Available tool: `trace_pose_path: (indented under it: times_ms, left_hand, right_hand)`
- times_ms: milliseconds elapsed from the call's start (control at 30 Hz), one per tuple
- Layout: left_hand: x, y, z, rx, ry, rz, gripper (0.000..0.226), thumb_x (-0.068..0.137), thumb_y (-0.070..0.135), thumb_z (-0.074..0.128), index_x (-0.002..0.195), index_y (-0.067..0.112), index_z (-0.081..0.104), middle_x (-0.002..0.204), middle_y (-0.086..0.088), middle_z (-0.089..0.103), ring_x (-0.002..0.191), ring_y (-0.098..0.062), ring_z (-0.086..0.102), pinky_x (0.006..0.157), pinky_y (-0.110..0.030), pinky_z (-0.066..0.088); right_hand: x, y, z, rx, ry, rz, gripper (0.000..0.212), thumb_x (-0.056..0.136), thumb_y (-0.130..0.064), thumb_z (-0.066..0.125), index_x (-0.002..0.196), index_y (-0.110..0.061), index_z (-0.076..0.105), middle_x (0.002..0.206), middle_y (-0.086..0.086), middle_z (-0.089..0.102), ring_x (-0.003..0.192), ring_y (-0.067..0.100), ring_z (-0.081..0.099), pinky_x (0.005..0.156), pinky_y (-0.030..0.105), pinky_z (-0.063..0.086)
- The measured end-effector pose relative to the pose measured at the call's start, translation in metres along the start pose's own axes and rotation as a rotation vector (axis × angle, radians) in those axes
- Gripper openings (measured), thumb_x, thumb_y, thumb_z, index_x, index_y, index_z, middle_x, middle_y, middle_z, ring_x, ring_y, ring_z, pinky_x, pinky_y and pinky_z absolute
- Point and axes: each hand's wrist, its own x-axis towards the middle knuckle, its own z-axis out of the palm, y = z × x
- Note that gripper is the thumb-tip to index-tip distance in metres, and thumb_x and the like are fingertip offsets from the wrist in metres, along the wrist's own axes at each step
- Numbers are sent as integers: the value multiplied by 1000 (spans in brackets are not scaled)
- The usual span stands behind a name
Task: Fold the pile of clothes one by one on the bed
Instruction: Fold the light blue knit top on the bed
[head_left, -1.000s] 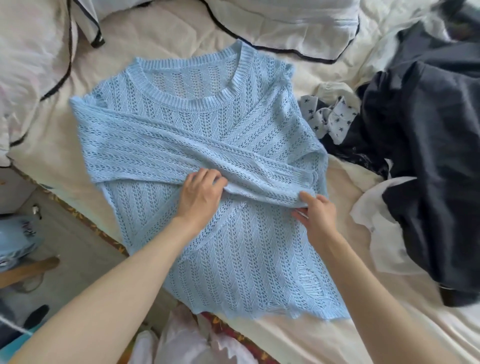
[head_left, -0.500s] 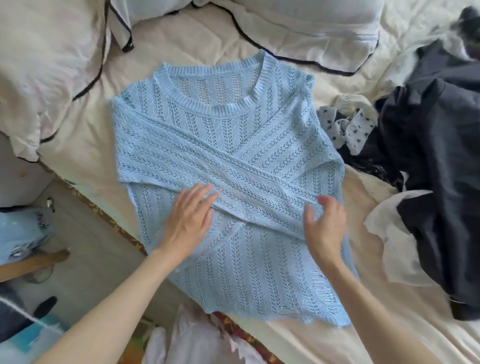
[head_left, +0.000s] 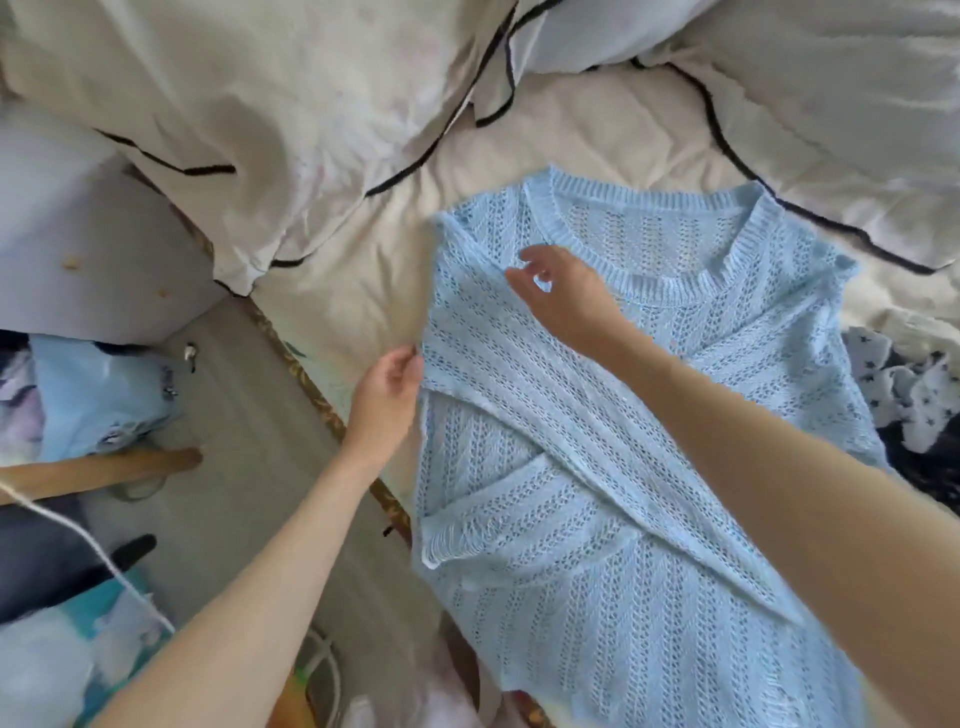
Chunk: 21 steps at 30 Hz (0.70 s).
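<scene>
We have the sweater (head_left: 623, 441) flat on the bed (head_left: 519, 130), both sleeves crossed over its front. Our left hand (head_left: 387, 395) pinches its left edge; our right hand (head_left: 563, 293) hovers near the collar, fingers loosely apart. Body folds remain, and more clothes (head_left: 914, 389) wait.

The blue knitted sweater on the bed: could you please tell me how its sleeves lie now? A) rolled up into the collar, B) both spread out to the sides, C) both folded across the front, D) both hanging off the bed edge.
C: both sleeves of the blue knitted sweater lie crossed over its front.
</scene>
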Motion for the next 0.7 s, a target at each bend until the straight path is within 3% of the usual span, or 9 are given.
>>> trace_pose_path:
  times_ms: [100,167,233,300,400,500,567,633,700]
  left_hand:
    - [6,1,4,-82,-25,-14,30,97,27,51,119,8,58,93,11,59,86,-5,56,73,-7,43]
    - [7,-1,4,-139,-75,-24,29,94,28,56,119,12,57,98,6,60,88,-5,56,74,-8,41]
    - [5,-5,3,-127,-127,-25,23,93,29,58,113,19,56,102,7,59,92,-4,54,75,-8,39]
    - [4,-9,2,-122,-129,-18,17,92,30,58,105,18,57,95,8,60,86,-5,55,67,-6,40]
    - [6,-16,0,-167,-56,9,11,94,30,55,93,20,60,83,-2,61,71,-6,54,61,-7,38]
    - [12,-22,-1,-158,-9,5,9,95,29,55,88,24,58,74,8,56,63,7,50,58,-5,37]
    - [15,-26,-2,-175,-33,-46,13,94,32,56,99,20,59,85,12,60,75,8,55,64,-3,39]
    - [16,-29,-2,-227,-78,-85,19,92,36,57,106,24,56,98,12,62,92,3,58,71,-2,40]
    - [11,-31,-2,-278,-96,-104,18,89,41,59,103,31,53,101,12,62,93,3,57,71,-1,39]
  right_hand:
    - [47,-31,15,-52,-92,36,46,96,-43,48,127,-9,54,118,10,62,108,25,56,86,28,41]
    - [67,-41,24,-92,-138,79,37,94,-42,51,97,-7,64,88,9,61,81,23,55,67,27,38]
    - [81,-44,31,-53,-127,151,37,91,-34,57,61,-13,49,60,2,44,56,16,41,50,25,30]
    - [91,-46,35,40,-81,207,41,86,-28,61,54,-17,39,54,-1,36,50,12,33,47,25,26]
    - [103,-53,41,120,-4,211,36,85,-29,64,57,-18,46,58,-1,42,53,10,38,50,24,30]
    - [108,-58,49,125,31,198,43,85,-27,65,50,-19,40,48,-7,37,41,2,34,39,18,27]
    - [104,-60,50,61,24,163,33,87,-30,62,59,-17,50,56,-5,48,51,4,43,51,21,35]
    - [95,-55,48,53,61,132,21,92,-33,57,89,-13,64,84,1,64,76,13,56,71,26,45]
    - [76,-44,44,57,158,121,28,96,-31,51,110,-10,63,108,6,63,98,18,56,88,32,45]
